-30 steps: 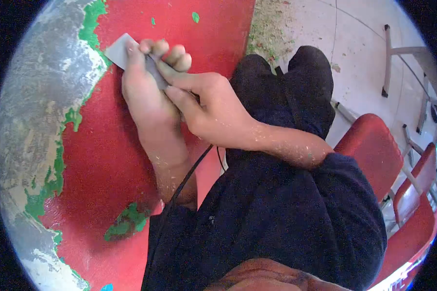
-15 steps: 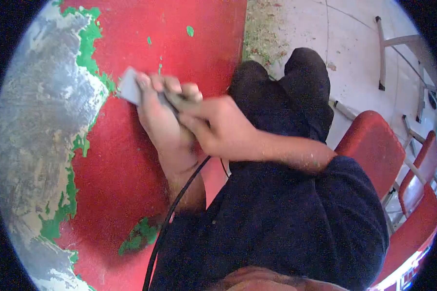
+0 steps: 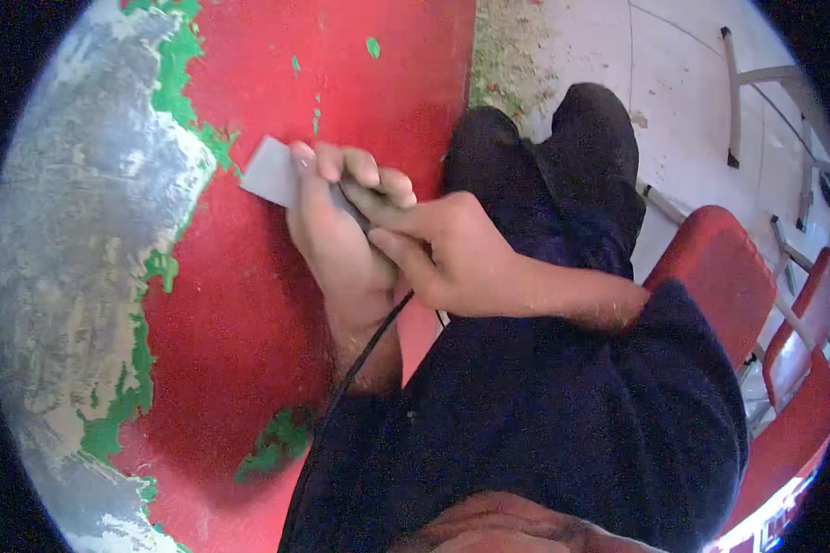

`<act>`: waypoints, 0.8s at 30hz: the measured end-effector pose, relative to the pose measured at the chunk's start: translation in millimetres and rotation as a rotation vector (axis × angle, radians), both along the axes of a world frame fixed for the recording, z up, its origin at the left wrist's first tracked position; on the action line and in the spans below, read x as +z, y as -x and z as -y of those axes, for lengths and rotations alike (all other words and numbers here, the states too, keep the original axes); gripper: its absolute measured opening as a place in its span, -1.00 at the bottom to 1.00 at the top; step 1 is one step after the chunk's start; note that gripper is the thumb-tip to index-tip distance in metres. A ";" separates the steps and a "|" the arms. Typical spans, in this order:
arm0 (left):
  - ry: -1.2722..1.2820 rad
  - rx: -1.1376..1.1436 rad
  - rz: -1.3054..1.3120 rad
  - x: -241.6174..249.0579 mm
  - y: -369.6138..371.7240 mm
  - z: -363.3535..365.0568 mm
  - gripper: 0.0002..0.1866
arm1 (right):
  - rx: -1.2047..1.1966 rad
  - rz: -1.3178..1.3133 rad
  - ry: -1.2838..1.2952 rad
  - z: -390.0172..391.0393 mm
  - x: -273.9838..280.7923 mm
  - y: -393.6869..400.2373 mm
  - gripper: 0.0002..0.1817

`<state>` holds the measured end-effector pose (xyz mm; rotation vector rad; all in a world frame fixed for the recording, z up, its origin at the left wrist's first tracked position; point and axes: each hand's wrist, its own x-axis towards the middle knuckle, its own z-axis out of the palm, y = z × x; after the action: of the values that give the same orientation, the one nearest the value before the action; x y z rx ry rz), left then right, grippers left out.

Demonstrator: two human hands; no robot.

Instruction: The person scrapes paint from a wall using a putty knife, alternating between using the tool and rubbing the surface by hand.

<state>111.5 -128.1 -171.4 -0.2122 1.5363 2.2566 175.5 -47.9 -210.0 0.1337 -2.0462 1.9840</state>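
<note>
A scraper with a flat grey blade (image 3: 272, 172) lies over the red painted surface (image 3: 240, 323), its edge close to the border of green paint. My left hand (image 3: 327, 235) is wrapped round the scraper near the blade, thumb along it. Closed on the rear of its dark handle is my right hand (image 3: 466, 249), partly hidden behind its own fingers. Left of the blade, the red and green paint (image 3: 214, 143) ends in a ragged edge, and a bare grey patch (image 3: 92, 230) shows.
Paint flakes (image 3: 516, 55) litter the pale tiled floor (image 3: 664, 74) beyond the surface's edge. Red chairs (image 3: 715, 267) with metal legs stand at the right. A black cable (image 3: 341, 387) runs past my left wrist. My dark-clothed knees (image 3: 590, 129) are beside the surface.
Both hands and the scraper have shifted slightly right in the view, as has the whole scene by a smaller amount. The grip looks the same.
</note>
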 end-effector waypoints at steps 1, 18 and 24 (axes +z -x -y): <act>-0.028 0.038 -0.016 -4.9 2.9 0.6 -0.66 | 0.024 0.019 -0.016 -2.6 0.0 1.0 -0.58; -0.019 0.060 -0.056 -47.1 -6.4 3.8 -0.67 | -0.051 0.002 -0.017 8.8 -33.8 -12.1 -0.66; 0.087 0.070 -0.093 -45.4 -7.6 7.1 -0.61 | -0.023 0.009 -0.026 11.4 -52.6 -9.2 -0.57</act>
<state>119.1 -135.3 -216.9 -0.1912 1.7018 2.2844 184.7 -59.3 -262.6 0.1070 -2.0704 1.9486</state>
